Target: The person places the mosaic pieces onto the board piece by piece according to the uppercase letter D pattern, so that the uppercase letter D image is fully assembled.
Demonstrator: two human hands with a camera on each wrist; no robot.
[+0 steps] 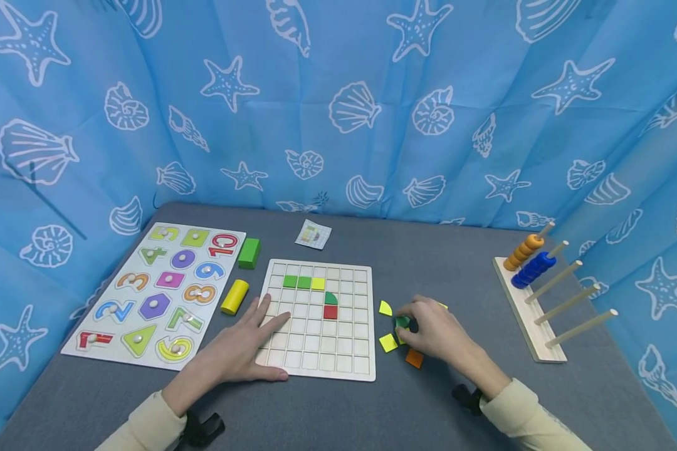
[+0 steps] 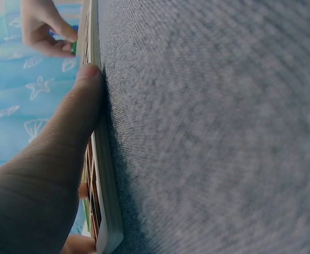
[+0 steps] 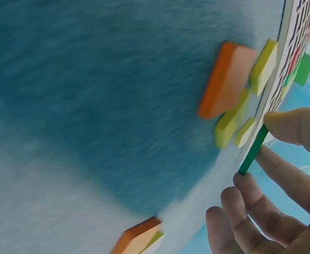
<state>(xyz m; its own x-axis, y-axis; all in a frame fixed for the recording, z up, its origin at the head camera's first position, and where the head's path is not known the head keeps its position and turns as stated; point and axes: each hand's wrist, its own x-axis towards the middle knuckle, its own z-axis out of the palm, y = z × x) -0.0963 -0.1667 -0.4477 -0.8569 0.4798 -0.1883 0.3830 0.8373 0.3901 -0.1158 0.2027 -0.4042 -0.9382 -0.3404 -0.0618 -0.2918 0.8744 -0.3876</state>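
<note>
My left hand (image 1: 234, 347) lies over the left edge of a wooden grid board (image 1: 344, 366), fingers spread and thumb along its near edge. On the board sit two green squares, a yellow square (image 1: 318, 284), a green quarter-circle (image 1: 330, 298) and a red square (image 1: 330, 312). To the right of the board, my right hand (image 1: 437, 329) pinches a thin green tile (image 3: 254, 149) between thumb and fingertips. Loose pieces lie around that hand: a yellow quarter-circle (image 1: 385, 308), a yellow square (image 1: 388, 342) and an orange tile (image 1: 414, 357). The hand partly hides others.
A number puzzle board (image 1: 118, 294) lies at the left. A green block (image 1: 249, 254) and a yellow cylinder (image 1: 235, 297) stand between the boards. Behind is a small printed card (image 1: 313, 234). A bead rack (image 1: 533, 319) with upright pegs stands at right.
</note>
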